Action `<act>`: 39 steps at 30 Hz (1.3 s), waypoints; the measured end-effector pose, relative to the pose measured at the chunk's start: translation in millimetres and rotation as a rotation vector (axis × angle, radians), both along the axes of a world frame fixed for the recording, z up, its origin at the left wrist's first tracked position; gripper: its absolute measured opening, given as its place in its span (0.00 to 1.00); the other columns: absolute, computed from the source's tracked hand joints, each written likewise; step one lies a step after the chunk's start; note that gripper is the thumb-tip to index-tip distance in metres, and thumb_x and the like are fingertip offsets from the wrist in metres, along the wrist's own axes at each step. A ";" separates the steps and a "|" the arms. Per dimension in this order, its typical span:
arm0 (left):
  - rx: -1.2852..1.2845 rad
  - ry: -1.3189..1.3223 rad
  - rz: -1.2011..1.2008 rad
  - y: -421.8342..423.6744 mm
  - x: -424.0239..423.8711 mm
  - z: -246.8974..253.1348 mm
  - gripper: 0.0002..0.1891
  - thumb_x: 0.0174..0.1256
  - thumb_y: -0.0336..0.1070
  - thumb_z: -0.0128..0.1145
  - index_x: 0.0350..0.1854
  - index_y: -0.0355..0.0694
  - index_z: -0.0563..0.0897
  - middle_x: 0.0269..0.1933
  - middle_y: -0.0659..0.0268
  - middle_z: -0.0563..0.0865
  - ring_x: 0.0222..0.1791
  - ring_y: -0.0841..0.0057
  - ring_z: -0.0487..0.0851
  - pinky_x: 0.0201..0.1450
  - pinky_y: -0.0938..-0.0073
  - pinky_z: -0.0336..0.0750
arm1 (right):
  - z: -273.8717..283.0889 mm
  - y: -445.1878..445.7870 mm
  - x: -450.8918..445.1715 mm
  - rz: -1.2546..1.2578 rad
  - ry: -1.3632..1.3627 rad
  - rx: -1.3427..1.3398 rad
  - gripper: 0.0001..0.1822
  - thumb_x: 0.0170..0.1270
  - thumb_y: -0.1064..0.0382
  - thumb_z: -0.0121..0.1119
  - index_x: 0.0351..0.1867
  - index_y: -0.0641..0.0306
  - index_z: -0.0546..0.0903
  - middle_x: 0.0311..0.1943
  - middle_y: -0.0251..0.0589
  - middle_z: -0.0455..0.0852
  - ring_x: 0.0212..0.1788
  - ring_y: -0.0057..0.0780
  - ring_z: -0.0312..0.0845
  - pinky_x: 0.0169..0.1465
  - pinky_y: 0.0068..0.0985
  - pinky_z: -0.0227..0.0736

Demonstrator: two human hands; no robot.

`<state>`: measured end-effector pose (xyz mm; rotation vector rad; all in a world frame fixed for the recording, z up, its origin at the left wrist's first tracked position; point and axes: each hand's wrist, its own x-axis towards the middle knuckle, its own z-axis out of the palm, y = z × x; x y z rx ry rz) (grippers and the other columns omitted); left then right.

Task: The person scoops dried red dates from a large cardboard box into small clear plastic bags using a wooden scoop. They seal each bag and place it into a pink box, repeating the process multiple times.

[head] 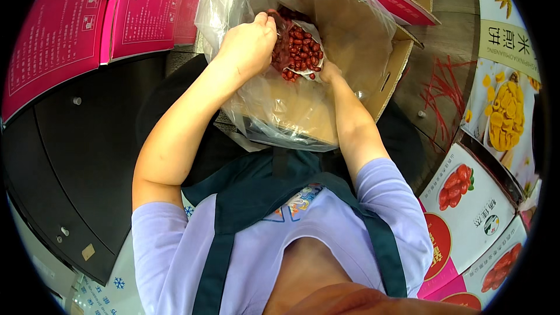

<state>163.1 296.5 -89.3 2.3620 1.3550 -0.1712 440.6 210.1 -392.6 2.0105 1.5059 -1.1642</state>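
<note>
A tall cardboard box (380, 92) stands before me, lined with a clear plastic bag (288, 133). Red dried jujubes (304, 48) lie inside it, many of them in a white scoop-like container (319, 37) whose exact kind I cannot tell. My right hand (331, 72) grips the container's right side, its fingers partly hidden. My left hand (253, 41) has its fingers closed at the top edge of a reddish see-through bag (282, 46), to the left of the white container. Some jujubes show through that reddish bag.
Pink printed cartons (144, 17) stand at the left, above a black cabinet (83, 118). Another open box (411, 4) with jujubes is at the upper right. Red strips (444, 96) lie on the floor (455, 39). Printed food cartons (468, 197) line the right side.
</note>
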 end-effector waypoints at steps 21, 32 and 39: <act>0.286 -0.148 0.254 20.1 -30.7 -38.6 0.17 0.55 0.23 0.54 0.49 0.28 0.75 0.48 0.46 0.83 0.39 0.47 0.86 0.41 0.53 0.83 | 96.5 -53.9 4.6 -0.367 0.026 0.362 0.20 0.46 0.53 0.69 0.41 0.57 0.88 0.39 0.49 0.89 0.44 0.46 0.86 0.48 0.37 0.77; 0.238 -0.065 0.134 28.9 -29.5 -49.2 0.11 0.58 0.25 0.53 0.43 0.31 0.79 0.45 0.50 0.84 0.42 0.52 0.87 0.42 0.57 0.83 | 171.5 -77.9 -3.0 -0.484 0.157 0.601 0.18 0.48 0.61 0.70 0.41 0.67 0.87 0.35 0.39 0.91 0.38 0.24 0.84 0.45 0.27 0.76; 0.350 -0.155 0.154 28.3 -23.0 -56.7 0.09 0.59 0.26 0.54 0.41 0.32 0.81 0.44 0.52 0.85 0.42 0.54 0.87 0.40 0.59 0.84 | 213.5 -92.5 -12.8 -0.553 0.193 0.677 0.19 0.47 0.57 0.70 0.40 0.66 0.87 0.35 0.49 0.91 0.41 0.37 0.88 0.47 0.32 0.78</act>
